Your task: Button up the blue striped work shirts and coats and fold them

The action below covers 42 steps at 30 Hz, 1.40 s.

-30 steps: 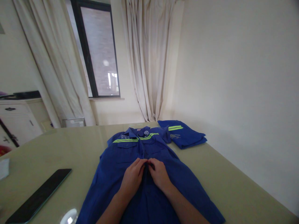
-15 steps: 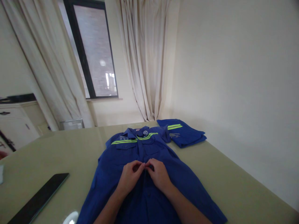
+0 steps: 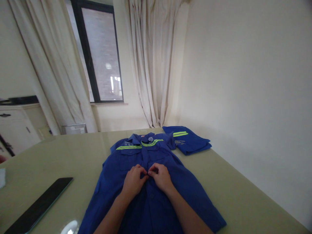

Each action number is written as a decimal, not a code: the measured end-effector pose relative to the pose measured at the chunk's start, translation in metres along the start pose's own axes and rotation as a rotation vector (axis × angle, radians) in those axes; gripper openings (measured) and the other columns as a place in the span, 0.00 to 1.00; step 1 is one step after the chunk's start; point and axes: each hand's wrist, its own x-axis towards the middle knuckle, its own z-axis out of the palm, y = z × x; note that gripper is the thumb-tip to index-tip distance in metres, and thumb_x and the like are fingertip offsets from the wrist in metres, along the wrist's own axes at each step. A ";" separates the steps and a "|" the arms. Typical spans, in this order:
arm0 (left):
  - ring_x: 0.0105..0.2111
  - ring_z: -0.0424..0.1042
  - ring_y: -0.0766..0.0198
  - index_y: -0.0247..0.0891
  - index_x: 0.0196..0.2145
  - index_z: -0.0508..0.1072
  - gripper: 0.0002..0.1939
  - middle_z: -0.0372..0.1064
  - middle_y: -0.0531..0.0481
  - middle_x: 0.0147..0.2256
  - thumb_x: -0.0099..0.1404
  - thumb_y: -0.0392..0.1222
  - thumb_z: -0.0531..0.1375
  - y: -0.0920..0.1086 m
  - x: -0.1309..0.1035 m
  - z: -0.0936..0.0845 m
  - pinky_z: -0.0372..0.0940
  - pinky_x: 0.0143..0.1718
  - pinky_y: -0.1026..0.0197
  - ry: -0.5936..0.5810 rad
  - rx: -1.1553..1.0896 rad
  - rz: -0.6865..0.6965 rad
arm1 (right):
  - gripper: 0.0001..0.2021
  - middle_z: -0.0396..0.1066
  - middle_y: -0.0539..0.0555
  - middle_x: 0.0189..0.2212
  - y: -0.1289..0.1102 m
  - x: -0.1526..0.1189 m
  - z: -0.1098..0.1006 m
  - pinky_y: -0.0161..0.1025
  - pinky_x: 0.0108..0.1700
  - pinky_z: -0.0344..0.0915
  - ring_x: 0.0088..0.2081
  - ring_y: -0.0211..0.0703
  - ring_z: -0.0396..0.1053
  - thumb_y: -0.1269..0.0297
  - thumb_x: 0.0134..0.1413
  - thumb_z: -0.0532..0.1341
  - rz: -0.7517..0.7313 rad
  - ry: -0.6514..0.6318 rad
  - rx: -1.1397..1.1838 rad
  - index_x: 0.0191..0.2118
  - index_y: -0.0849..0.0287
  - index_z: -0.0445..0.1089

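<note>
A blue work shirt (image 3: 109, 185) with yellow-green reflective stripes lies front side up on the table, its collar at the far end. Over the middle of its front placket, my left hand (image 3: 134, 178) pinches the fabric between thumb and fingers. My right hand (image 3: 161, 175) grips the placket from the other side, its fingertips almost meeting the left ones. Whether a button sits between the fingertips is hidden. One dark button (image 3: 152, 196) shows on the placket just below the hands.
Behind the shirt's right shoulder lies a folded blue garment (image 3: 192, 143) with the same stripes. A long black flat object (image 3: 41, 203) rests on the green table (image 3: 80, 156) at left. A white shiny thing (image 3: 70, 227) shows at the bottom edge. The wall borders the table at right.
Both hands have shifted slightly left and up along the placket, still pinching. The view has moved a little.
</note>
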 end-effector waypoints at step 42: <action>0.47 0.72 0.53 0.45 0.47 0.73 0.11 0.75 0.48 0.44 0.72 0.42 0.53 0.015 0.005 0.004 0.62 0.46 0.54 0.074 0.337 0.006 | 0.13 0.74 0.50 0.25 0.009 0.017 0.012 0.34 0.28 0.62 0.24 0.41 0.69 0.63 0.59 0.53 -0.014 0.065 0.226 0.34 0.58 0.75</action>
